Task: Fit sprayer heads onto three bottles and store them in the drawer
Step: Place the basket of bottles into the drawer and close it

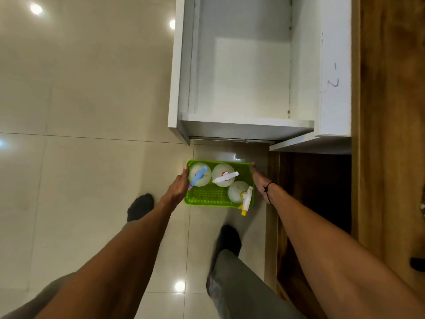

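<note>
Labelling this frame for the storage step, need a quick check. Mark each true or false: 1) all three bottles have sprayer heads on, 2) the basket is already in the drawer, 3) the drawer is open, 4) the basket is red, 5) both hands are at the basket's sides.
1) True: the three bottles carry a blue sprayer, a white sprayer and a yellow-tipped sprayer.
2) False: the basket is in front of the drawer, over the floor.
3) True: the drawer is pulled out and nothing shows inside.
4) False: it is green.
5) True: the left hand is on its left wall, the right hand by its right wall.
</note>
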